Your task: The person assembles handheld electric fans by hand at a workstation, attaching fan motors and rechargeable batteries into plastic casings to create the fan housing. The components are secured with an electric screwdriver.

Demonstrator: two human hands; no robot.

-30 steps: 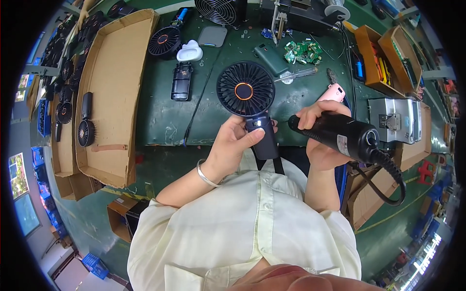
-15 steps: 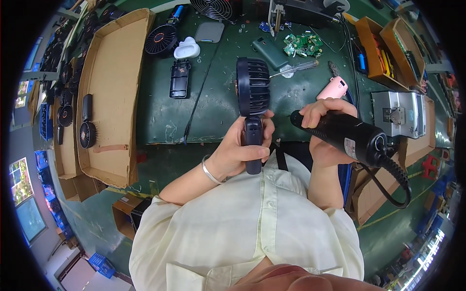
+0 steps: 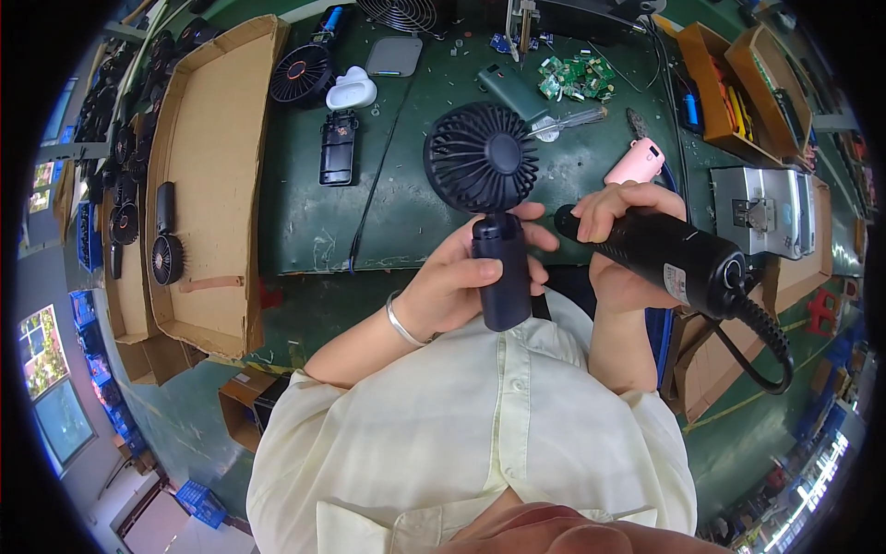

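A black handheld fan (image 3: 486,157) stands upright in front of my chest, its ribbed grille facing me. My left hand (image 3: 461,272) grips its handle, thumb across the near side and fingertips showing past the far side. To the right, my right hand (image 3: 628,208) is wrapped round a black electric screwdriver (image 3: 678,258) with a thick cord at its back end. The tool's front end points left toward the fan handle and stays apart from it. Past the fan, a screwdriver (image 3: 572,120) with a clear handle lies on the green bench (image 3: 406,217).
Cardboard tray (image 3: 208,175) at left holds one small fan (image 3: 166,249). Across the bench lie another fan (image 3: 303,76), a black casing (image 3: 339,152), a white cloud-shaped piece (image 3: 351,90), green circuit boards (image 3: 577,78) and a pink casing (image 3: 637,162). A metal box (image 3: 761,217) stands right.
My left hand has turned the fan from edge-on so its ribbed grille now faces me. My right hand and the electric screwdriver have barely shifted.
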